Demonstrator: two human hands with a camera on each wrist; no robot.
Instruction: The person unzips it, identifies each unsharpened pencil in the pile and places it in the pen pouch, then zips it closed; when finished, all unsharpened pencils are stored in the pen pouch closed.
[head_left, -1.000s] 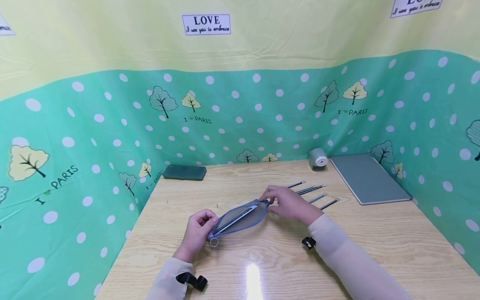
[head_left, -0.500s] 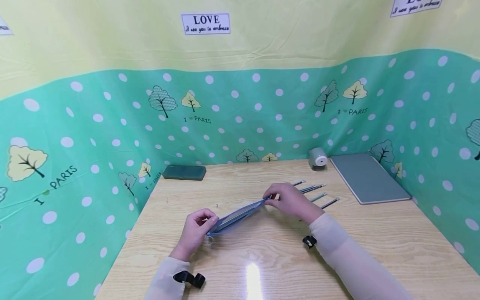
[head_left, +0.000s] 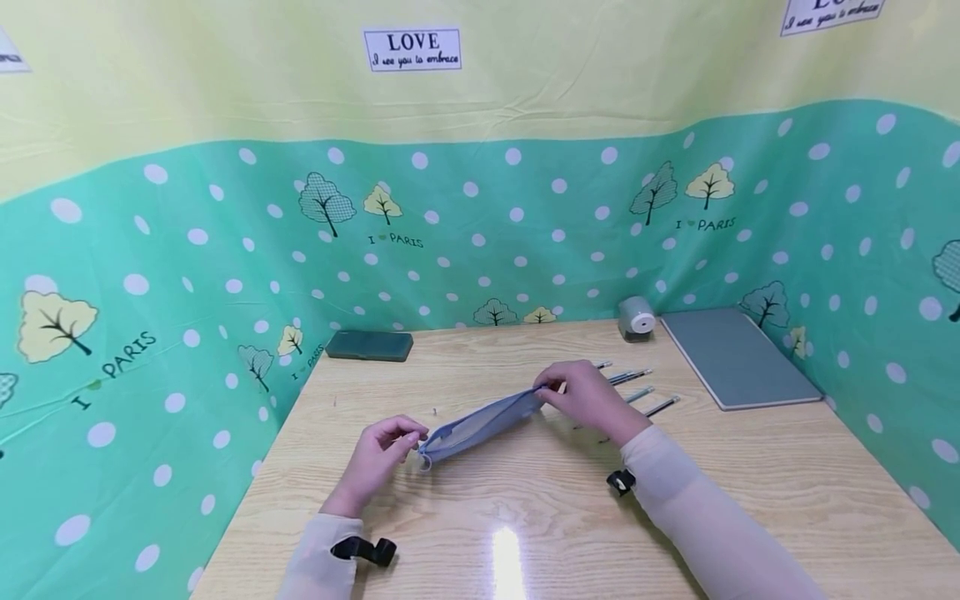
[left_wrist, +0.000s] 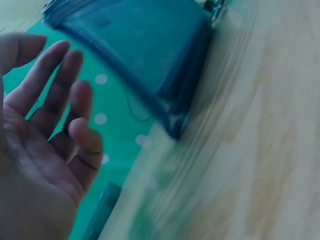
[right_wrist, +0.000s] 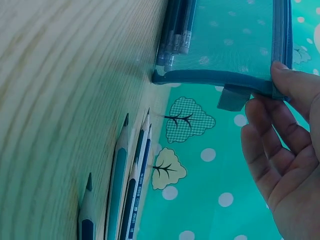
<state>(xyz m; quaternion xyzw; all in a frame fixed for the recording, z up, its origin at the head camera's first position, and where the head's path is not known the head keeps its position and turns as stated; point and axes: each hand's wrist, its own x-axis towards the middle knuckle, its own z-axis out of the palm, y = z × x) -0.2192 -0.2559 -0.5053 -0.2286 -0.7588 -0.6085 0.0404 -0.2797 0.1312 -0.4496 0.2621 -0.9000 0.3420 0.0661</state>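
A blue mesh zipper pencil pouch (head_left: 483, 425) hangs above the table, its zipper side up. My right hand (head_left: 588, 402) pinches its right top corner between thumb and fingers, as the right wrist view shows at the zipper end. Several pencils (right_wrist: 177, 30) with eraser ends lie along the bottom inside the pouch. My left hand (head_left: 373, 458) is beside the pouch's left end, close to the ring-shaped zipper pull (head_left: 426, 461). In the left wrist view its fingers are loosely bent and apart from the mesh.
Several loose pencils (head_left: 662, 407) lie on the wooden table (head_left: 675, 517) beyond the right hand, sharpened tips toward it. A dark green case (head_left: 369, 346) sits at the back left. A pencil sharpener (head_left: 636, 319) and a grey notebook (head_left: 738, 357) stand at the back right.
The left hand has let go of the pouch's left end and drawn slightly left. The right hand has lifted its corner a little up and right; the pouch's opening has narrowed.
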